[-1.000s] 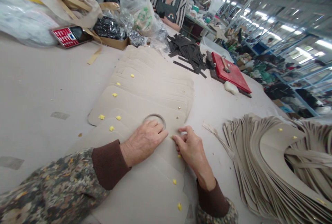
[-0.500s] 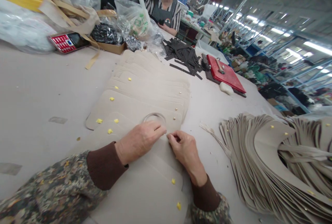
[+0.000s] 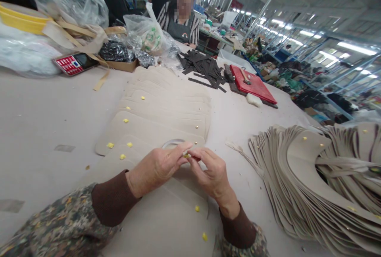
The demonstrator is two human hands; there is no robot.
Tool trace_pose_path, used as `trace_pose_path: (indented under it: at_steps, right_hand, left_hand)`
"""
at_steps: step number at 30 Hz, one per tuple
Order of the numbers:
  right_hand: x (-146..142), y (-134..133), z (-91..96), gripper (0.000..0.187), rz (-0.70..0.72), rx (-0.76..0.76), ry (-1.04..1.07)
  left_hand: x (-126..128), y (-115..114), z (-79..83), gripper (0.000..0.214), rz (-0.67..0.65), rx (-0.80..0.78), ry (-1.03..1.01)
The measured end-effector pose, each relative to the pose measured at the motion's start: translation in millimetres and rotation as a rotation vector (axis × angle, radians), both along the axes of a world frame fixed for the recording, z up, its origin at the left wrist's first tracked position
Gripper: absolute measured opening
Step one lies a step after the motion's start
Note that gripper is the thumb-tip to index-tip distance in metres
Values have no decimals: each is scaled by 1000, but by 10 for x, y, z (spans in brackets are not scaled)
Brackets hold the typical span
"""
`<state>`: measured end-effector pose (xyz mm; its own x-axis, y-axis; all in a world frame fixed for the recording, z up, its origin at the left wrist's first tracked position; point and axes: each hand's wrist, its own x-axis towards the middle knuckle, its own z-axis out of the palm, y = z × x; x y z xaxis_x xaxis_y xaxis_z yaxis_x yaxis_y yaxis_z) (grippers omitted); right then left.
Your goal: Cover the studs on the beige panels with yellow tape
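Note:
My left hand [image 3: 159,165] and my right hand [image 3: 210,169] meet over a row of overlapping flat beige panels [image 3: 160,122]. Both are closed in a pinch, with a small yellow piece [image 3: 186,155] showing between their fingertips. Its exact form is too small to make out. Just behind my left fingers lies a thin pale ring [image 3: 173,142], partly covered by that hand. Similar yellow bits [image 3: 110,145] dot the left side of the panels, and small metal studs [image 3: 197,127] run along their right side.
At right stands a thick bundle of beige panels [image 3: 276,185]. Dark strips [image 3: 204,66] and a red slab [image 3: 253,84] with a small hammer [image 3: 245,76] lie farther back. A red-keyed phone [image 3: 74,63] and plastic bags [image 3: 145,36] sit back left. A person [image 3: 181,26] is across the table.
My hands have come together, and the yellow piece now shows between their fingertips. My view has shifted slightly; a second person in dark clothes shows at the back.

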<state>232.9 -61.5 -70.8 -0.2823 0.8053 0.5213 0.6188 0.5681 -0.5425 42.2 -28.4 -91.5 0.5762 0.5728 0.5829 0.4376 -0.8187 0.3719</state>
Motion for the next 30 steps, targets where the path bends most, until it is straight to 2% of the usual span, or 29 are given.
trace_pose_path:
  at_steps: [3,8,12,16,18,21,23,25,30]
  right_hand:
    - [-34,5,-36,19,-10,72,-74]
    - [-67,12,-111,21,-93,151,-133]
    - [-57,38,-172,20,-136,165,-116]
    - [-64,44,-175,19,-193,116,-63]
    - [-90,42,-154,17,-238,-6,37]
    - [-116,74,-137,10,-319,-428,406]
    - [-88,133,-153,18,-364,-625,582]
    - [-13,210,-187,23,-398,-656,599]
    - [178,339,-262,33,-427,-695,545]
  left_hand:
    - [13,-11,16,32,-22,-5,13]
    - [25,-7,65,19,-69,-139,12]
    - [50,24,83,20,-28,-188,40]
    - [91,85,77,24,-20,-155,44]
    - [116,112,77,27,-14,-127,43]
    - [153,122,78,27,-13,-82,30]
    - [170,108,72,26,-24,-60,7]
    - [175,92,55,26,-12,-33,25]
    - [147,113,-14,17,108,-16,326]
